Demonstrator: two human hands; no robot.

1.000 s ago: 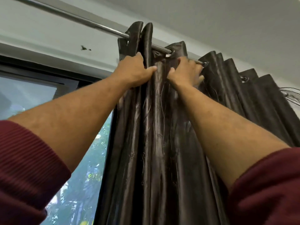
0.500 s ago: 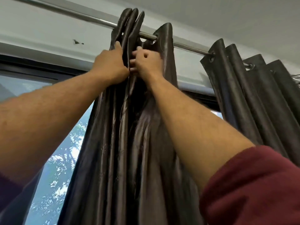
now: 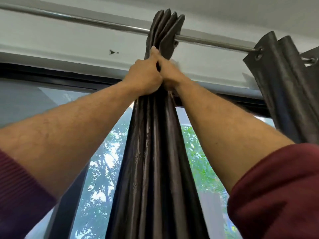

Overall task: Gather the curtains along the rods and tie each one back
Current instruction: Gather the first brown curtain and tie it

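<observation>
A dark brown satin curtain hangs from a steel rod, its top folds bunched tight into one narrow bundle. My left hand grips the bundle just under the rod from the left. My right hand grips the same bundle from the right, pressed against the left hand. A second dark curtain hangs gathered at the right end of the rod, apart from the first.
Behind the curtains is a black-framed window with green trees outside. A pale wall band with a small dark mark runs below the rod. Bare rod shows on both sides of the bundle.
The folds have been squeezed together into one tight bundle. Both hands closed against each other on it, and the gap to the right curtain widened.
</observation>
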